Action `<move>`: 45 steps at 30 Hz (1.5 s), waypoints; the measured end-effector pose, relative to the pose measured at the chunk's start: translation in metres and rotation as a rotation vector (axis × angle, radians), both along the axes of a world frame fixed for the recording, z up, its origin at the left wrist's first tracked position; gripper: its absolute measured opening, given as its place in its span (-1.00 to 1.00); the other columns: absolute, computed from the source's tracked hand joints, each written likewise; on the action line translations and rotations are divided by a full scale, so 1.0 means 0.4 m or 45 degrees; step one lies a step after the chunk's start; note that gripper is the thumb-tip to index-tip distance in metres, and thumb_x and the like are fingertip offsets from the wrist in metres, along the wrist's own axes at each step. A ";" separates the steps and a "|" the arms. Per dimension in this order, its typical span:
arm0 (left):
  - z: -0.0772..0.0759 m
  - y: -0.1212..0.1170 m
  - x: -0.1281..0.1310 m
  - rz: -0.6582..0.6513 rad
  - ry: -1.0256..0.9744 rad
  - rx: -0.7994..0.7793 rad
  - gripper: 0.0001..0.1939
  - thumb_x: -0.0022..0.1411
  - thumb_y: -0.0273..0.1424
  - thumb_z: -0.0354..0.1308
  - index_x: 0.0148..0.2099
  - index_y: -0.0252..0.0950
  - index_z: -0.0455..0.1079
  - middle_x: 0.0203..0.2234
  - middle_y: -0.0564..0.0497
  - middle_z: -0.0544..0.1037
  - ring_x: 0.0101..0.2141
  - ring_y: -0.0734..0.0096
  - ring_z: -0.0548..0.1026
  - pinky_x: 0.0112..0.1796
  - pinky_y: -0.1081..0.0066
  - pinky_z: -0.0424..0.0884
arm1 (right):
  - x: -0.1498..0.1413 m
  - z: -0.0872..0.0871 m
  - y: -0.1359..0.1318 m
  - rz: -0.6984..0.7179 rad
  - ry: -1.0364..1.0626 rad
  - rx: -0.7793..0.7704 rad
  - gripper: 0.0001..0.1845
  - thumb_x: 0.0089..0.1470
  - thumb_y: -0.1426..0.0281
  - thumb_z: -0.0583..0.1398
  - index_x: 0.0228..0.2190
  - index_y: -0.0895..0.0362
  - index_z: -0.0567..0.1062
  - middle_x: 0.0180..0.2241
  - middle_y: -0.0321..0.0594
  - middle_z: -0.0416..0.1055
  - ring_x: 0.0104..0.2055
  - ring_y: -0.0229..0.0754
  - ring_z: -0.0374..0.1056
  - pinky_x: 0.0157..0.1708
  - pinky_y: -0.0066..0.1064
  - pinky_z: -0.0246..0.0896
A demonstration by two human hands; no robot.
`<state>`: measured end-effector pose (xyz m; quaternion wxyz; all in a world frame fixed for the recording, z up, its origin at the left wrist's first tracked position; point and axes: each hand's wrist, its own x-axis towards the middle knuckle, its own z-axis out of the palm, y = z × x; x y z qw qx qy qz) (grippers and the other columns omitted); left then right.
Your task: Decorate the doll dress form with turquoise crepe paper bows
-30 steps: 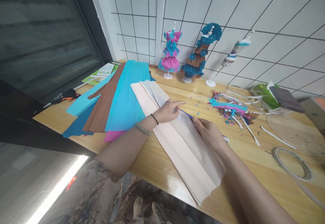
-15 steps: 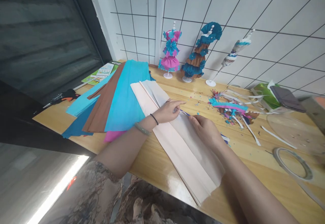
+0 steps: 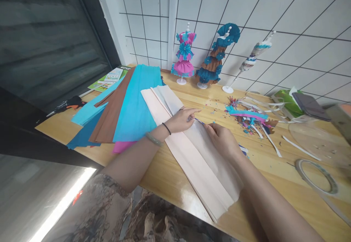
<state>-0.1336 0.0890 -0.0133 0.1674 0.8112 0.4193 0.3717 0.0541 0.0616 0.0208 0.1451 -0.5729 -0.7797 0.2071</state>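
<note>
Pale pink crepe paper (image 3: 197, 165), folded in long layers, lies diagonally across the wooden table. My left hand (image 3: 182, 120) is closed on its upper part, pinching near the right edge, with the index finger pointing right. My right hand (image 3: 221, 139) is wrapped round a slim purple-blue tool (image 3: 199, 121), whose thin tip reaches the paper beside my left fingers. Most of this tool is hidden in the palm, so its kind is unclear. A blue-and-white piece (image 3: 243, 149) shows on the table past the right hand.
Turquoise (image 3: 137, 106) and brown (image 3: 112, 114) crepe sheets overlap on the left, near a black glue gun (image 3: 68, 103). Three decorated dress stands, one pink (image 3: 184, 66), line the wall. Paper scraps (image 3: 246, 117), a tape roll (image 3: 316, 176) and a phone (image 3: 311, 104) are right.
The right hand and the tool's tip have shifted very slightly. The left hand keeps its place on the crepe paper.
</note>
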 end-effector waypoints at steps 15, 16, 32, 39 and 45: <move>0.005 -0.003 0.001 0.005 0.001 -0.007 -0.55 0.10 -0.54 -0.03 0.08 -0.34 0.20 -0.36 0.01 0.44 -0.23 0.41 0.37 -0.08 0.37 0.21 | -0.008 0.007 0.007 0.058 -0.034 0.001 -0.59 0.11 0.17 -0.07 -0.30 0.11 0.47 -0.36 -0.11 0.50 -0.33 -0.11 0.38 -0.41 -0.43 0.08; 0.005 -0.003 0.000 0.004 0.001 -0.009 -0.55 0.10 -0.54 -0.03 0.08 -0.34 0.19 -0.36 0.01 0.44 -0.23 0.41 0.37 -0.09 0.37 0.21 | -0.009 0.008 0.007 0.062 -0.036 0.002 -0.59 0.11 0.17 -0.07 -0.31 0.11 0.48 -0.36 -0.11 0.50 -0.33 -0.12 0.38 -0.42 -0.43 0.08; 0.008 -0.004 -0.001 0.016 0.023 -0.046 -0.50 0.11 -0.53 -0.03 0.13 -0.30 0.15 -0.35 0.01 0.45 -0.21 0.37 0.36 -0.07 0.35 0.20 | -0.006 0.008 0.010 0.040 -0.030 0.032 -0.58 0.10 0.17 -0.07 -0.35 0.12 0.48 -0.39 -0.11 0.50 -0.37 -0.13 0.35 -0.45 -0.43 0.05; 0.006 -0.003 0.000 0.034 0.029 -0.034 -0.51 0.10 -0.55 -0.04 0.12 -0.29 0.16 -0.35 0.02 0.45 -0.23 0.40 0.37 -0.05 0.34 0.18 | 0.033 0.006 0.017 -0.145 0.136 0.068 -0.47 0.08 0.07 -0.09 -0.38 0.18 0.48 -0.54 -0.17 0.43 -0.50 -0.17 0.30 -0.52 -0.43 0.03; -0.002 0.005 -0.002 0.039 0.018 0.021 -0.49 0.08 -0.58 -0.06 0.12 -0.32 0.14 -0.27 -0.01 0.44 -0.17 0.40 0.35 -0.03 0.34 0.19 | 0.185 0.026 0.002 -0.426 0.270 0.033 -0.40 0.01 -0.02 -0.06 -0.29 0.21 0.48 -0.55 -0.17 0.37 -0.53 -0.18 0.30 -0.57 -0.42 0.11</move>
